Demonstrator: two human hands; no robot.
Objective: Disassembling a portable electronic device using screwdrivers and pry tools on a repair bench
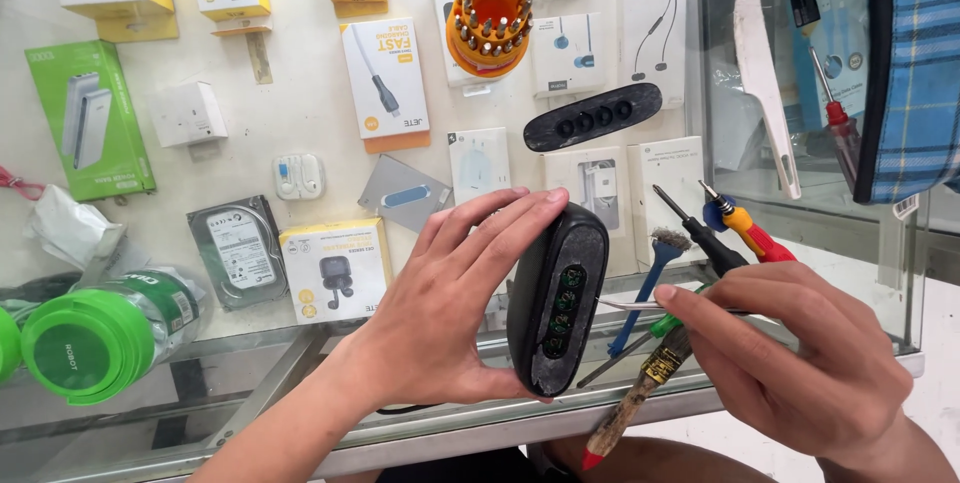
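Glass-topped shop table, with boxed phone accessories showing under the glass: yellow-and-white boxes, a green box at far left, a bare hard drive near the left middle. On the glass at far middle stands an orange round bit holder full of screwdriver bits; just right of it lies a flat black oval cover with a row of round holes. A green-capped jar lies on its side at near left.

Left hand holds a black oval speaker upright at near centre, above the table edge; thumb under its bottom end, fingers curled over its top. The end face turned to the camera shows a column of four small greenish round openings.

Right hand, at near right, is closed in a pinch on thin metal tweezers. Their tips point left and reach the speaker's face, near the openings; whether they touch cannot be told.

Between the speaker and the right hand, tools lie or lean: a blue-handled brush, a wooden-handled brush, a black screwdriver, a red-and-yellow one. A white plastic tool rests against the glass partition at far right.
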